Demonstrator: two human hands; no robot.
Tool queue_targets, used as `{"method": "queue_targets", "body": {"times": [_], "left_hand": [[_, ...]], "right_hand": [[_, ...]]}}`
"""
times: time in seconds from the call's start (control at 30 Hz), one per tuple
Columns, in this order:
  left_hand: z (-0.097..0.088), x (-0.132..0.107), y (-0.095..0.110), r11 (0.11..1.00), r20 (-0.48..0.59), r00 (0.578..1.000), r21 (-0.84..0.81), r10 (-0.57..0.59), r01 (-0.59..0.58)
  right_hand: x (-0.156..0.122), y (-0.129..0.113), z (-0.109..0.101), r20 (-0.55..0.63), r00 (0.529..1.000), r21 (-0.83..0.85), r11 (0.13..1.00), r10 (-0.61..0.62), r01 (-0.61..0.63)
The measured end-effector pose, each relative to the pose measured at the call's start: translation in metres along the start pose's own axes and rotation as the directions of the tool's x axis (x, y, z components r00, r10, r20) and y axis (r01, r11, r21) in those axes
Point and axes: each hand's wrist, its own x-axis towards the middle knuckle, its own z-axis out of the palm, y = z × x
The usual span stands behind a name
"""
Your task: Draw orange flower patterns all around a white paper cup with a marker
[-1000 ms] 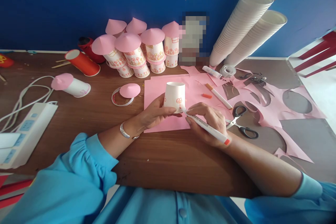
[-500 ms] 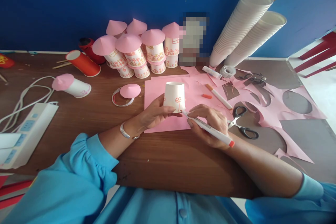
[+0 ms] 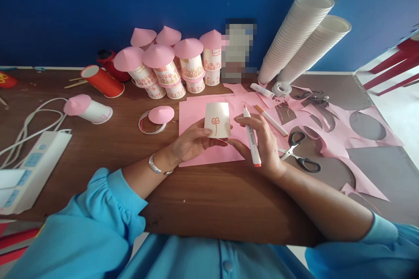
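Note:
A white paper cup [image 3: 222,117] with an orange-red flower drawn on its side is held in my left hand [image 3: 193,141], over pink paper sheets [image 3: 219,154]. The thumb lies on the cup's lower front, fingers beneath. In my right hand [image 3: 262,144] is a white marker [image 3: 251,141], its red tip pointing up and away from the cup. My right thumb reaches toward the cup's lower edge; I cannot tell whether it touches. Right of this hand lie scissors [image 3: 296,152] with black handles and an orange marker [image 3: 273,122].
Several cup towers with pink cone roofs [image 3: 159,56] stand at the back. Two stacks of white cups [image 3: 296,35] lean on the blue wall. Clear tape [image 3: 282,89], a glue stick [image 3: 262,90] and pink offcuts [image 3: 340,139] lie right. A power strip [image 3: 39,170] sits left.
The cup has turned, so its flower now sits further left. My right hand has lifted the marker off the cup's lower edge and swung its tip upward.

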Motion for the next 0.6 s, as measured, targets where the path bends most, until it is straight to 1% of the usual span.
{"method": "queue_targets", "body": {"times": [0.13,0.33,0.43,0.53,0.6], "left_hand": [[0.0006,-0.0006,-0.0001,1.0,0.023,1.0,0.027,-0.001,0.001],[0.001,-0.0006,-0.0028,0.985,0.065,0.998,0.173,0.01,-0.021],[0.0011,0.0,-0.0054,0.979,0.031,0.999,0.201,0.028,-0.033],[0.0007,0.0008,-0.0065,0.984,-0.052,0.997,0.17,0.056,-0.046],[0.0004,0.0012,-0.006,0.988,-0.085,0.994,0.143,0.073,-0.061]], "right_hand": [[0.0007,-0.0008,-0.0008,0.01,0.998,0.059,0.997,-0.058,0.057],[-0.0002,-0.0077,-0.0013,0.03,0.993,0.121,0.986,-0.117,0.113],[-0.0019,-0.0085,-0.0008,0.052,0.984,0.125,0.979,-0.17,0.162],[-0.0031,-0.0068,-0.0015,0.065,0.974,0.126,0.97,-0.215,0.206],[-0.0034,-0.0055,-0.0024,0.059,0.97,0.12,0.966,-0.235,0.227]]}}
